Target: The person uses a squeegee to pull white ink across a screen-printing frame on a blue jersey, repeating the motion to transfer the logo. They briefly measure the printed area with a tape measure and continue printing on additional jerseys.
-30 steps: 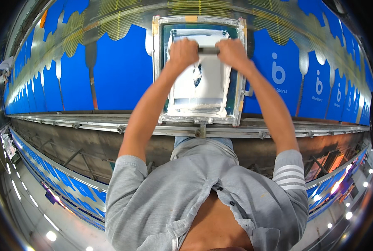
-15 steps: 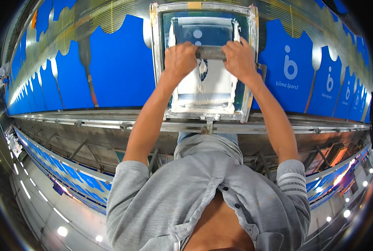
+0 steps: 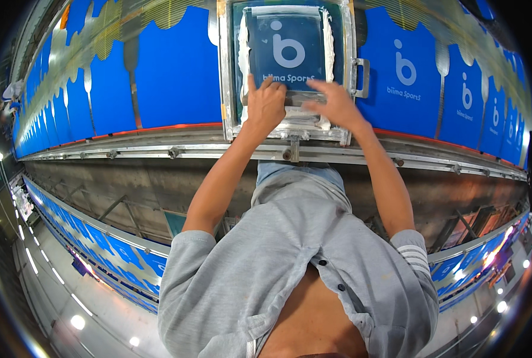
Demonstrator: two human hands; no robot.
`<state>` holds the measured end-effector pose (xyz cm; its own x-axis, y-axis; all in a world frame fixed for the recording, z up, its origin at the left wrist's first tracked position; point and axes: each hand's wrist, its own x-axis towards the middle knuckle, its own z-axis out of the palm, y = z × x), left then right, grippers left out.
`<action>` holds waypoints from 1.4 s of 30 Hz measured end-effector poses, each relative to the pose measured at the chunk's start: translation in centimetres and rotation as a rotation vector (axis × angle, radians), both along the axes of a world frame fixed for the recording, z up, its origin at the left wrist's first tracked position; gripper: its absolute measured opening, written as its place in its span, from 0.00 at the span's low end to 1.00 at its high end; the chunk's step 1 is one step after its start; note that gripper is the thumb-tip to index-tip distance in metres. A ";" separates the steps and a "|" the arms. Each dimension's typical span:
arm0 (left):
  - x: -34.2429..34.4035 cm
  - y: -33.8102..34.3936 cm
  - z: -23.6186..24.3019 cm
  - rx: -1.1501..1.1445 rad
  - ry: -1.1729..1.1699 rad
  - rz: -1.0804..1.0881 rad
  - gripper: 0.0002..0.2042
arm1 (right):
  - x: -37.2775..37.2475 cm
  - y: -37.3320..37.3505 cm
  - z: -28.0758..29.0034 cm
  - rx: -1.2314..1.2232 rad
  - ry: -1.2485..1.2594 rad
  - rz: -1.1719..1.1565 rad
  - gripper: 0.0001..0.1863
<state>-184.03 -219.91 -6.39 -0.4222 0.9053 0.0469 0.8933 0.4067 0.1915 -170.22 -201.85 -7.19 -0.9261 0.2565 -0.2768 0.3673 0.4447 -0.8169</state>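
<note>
A screen-printing frame (image 3: 225,71) lies flat on the blue panels in front of me. Its mesh shows a pale round-shaped design with lettering under it, and thick white ink (image 3: 244,56) is banked along both sides. At the near end of the mesh is a squeegee (image 3: 302,97) with a grey bar handle. My left hand (image 3: 267,104) grips the squeegee's left part, one finger pointing forward. My right hand (image 3: 336,106) is over its right end, fingers apart and slightly blurred, seemingly off the handle.
Blue shirt-shaped fabric panels (image 3: 173,71) line the long table on both sides; those to the right, such as the printed panel (image 3: 404,77), carry a white design. A metal rail (image 3: 212,148) with clamps runs along the near edge. A metal handle (image 3: 362,77) juts from the frame's right side.
The squeegee has come toward me, from the middle of the mesh to its near end, uncovering the design. My right hand has loosened from the handle.
</note>
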 end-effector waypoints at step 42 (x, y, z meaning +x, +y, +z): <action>-1.4 -12.0 0.0 0.169 -0.339 0.132 0.15 | -5.6 2.4 -5.1 0.272 0.238 -0.902 0.13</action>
